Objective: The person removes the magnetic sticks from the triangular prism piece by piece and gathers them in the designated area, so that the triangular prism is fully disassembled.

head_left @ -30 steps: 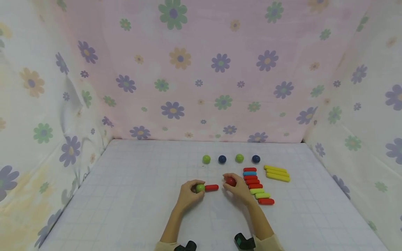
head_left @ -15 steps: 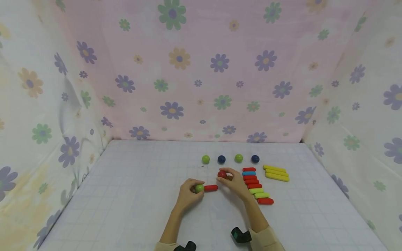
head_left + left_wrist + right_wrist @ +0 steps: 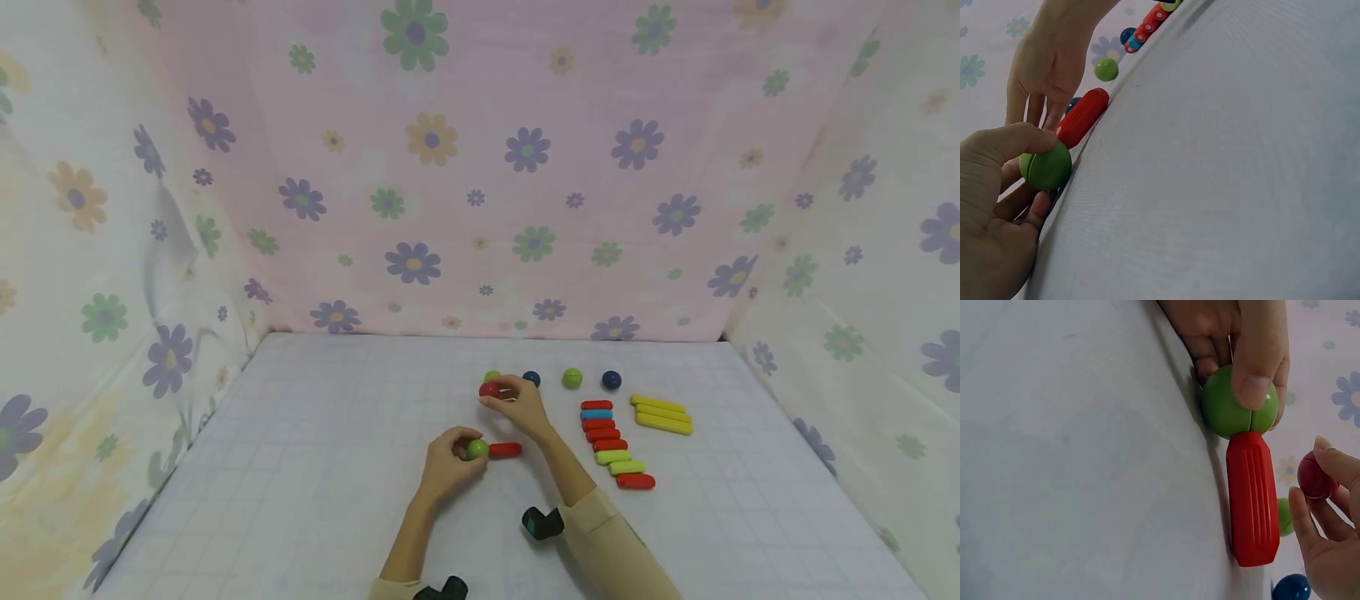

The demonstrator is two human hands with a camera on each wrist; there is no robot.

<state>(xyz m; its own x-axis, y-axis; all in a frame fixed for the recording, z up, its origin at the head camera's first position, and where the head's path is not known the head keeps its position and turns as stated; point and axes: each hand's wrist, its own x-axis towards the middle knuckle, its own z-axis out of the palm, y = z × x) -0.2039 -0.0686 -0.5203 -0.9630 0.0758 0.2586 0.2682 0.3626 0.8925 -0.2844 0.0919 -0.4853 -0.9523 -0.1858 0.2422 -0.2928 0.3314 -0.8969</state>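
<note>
The left hand (image 3: 448, 460) pinches a glossy green ball (image 3: 477, 449) on the white gridded table surface (image 3: 315, 467); the ball touches one end of a short red ribbed stick (image 3: 506, 450) lying flat. The right hand (image 3: 517, 403) holds a glossy red ball (image 3: 489, 389) in its fingertips, just in front of the leftmost green ball (image 3: 492, 376) of a back row that also holds two dark blue balls (image 3: 611, 380) and another green one. A column of red, blue and lime sticks (image 3: 613, 446) and a group of long yellow sticks (image 3: 662, 414) lie to the right. Floral cloth walls (image 3: 420, 167) bound the table at back and sides; open surface lies left and near. Compared with half a second ago, the right hand and red ball have moved back and leftward, away from the red stick; the left hand is unchanged.
</note>
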